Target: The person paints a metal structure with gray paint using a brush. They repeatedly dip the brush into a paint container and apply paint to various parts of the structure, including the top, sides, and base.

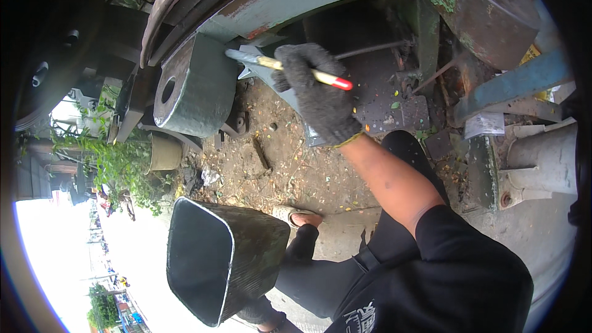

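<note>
My right hand (pixel 317 89), in a dark knitted glove, grips a paintbrush (pixel 290 68) with a yellow handle and a red end. The bristles touch the top right edge of a dark green metal block (pixel 200 95) with a round hole in its face. The block sits under a large curved green and rust-coloured steel part (pixel 290 0). A dark square container (pixel 219 259) with an open mouth hangs close below me at the lower left. My left hand does not show; whatever holds the container is hidden behind it.
Bare dirt ground (pixel 290 166) with litter lies between the block and my sandalled foot (pixel 297 214). Rusty steel parts (pixel 487 12), a blue beam (pixel 518 83) and a grey post (pixel 542 160) crowd the right. Green plants (pixel 117 160) and a bright street lie to the left.
</note>
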Available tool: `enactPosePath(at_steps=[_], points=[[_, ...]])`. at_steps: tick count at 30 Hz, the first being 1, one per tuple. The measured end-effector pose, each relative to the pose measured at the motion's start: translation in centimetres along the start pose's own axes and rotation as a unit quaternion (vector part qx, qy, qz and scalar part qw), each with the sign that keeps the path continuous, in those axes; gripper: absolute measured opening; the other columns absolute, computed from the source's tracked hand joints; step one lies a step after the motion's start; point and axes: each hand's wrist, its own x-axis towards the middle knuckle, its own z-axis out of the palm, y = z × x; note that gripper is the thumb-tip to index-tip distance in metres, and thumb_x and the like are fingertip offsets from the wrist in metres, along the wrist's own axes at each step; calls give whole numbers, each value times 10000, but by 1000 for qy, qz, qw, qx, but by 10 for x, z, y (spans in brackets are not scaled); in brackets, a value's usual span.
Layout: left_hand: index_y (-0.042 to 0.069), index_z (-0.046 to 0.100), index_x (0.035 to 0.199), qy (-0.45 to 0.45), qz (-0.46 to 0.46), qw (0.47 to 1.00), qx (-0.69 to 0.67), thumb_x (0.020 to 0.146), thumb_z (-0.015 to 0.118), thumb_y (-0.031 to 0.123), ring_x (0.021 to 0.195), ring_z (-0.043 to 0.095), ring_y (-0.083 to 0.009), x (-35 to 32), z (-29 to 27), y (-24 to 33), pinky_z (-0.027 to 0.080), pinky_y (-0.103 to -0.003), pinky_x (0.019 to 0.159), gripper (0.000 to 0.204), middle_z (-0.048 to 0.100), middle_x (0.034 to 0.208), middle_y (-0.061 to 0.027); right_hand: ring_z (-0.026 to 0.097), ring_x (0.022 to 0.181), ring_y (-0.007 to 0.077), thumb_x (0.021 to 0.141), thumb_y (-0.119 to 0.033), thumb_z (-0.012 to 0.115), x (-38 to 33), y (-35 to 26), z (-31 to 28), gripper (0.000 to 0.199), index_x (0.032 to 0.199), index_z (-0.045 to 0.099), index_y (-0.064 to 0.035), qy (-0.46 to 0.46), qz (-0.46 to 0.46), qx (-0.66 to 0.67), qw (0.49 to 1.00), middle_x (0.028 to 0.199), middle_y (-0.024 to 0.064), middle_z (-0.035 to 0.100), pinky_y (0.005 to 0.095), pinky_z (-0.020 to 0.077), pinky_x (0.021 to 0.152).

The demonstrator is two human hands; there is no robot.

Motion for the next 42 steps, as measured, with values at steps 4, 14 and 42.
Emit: enactPosePath(at_steps=[4,14,42], points=[[-40,644,1301,46,258,964,48,1017,694,156,1097,659,-288,5,-4,7,557,-392,966,348,691,1223,-178,633,710,105,1072,-150,657,-27,13,20,121,1062,707,-41,-19,-92,-127,987,765,20,653,306,523,665],[-54,631,1302,36,253,967,20,1003,722,148,1094,668,-298,-6,7,-21,570,-397,951,372,696,1226,-178,715,846,157,1114,-180,590,-133,-55,-43,230,1208,689,4,-31,213,-96,972,1027,87,724,314,604,781],[-17,522,1488,-119,252,936,-213,681,899,421,1285,630,-377,-45,16,27,524,-465,1055,992,632,1425,-190,701,1052,161,913,-189,838,-93,-191,28,505,1338,651,10,-483,171,-230,827,1171,94,725,325,601,897]])
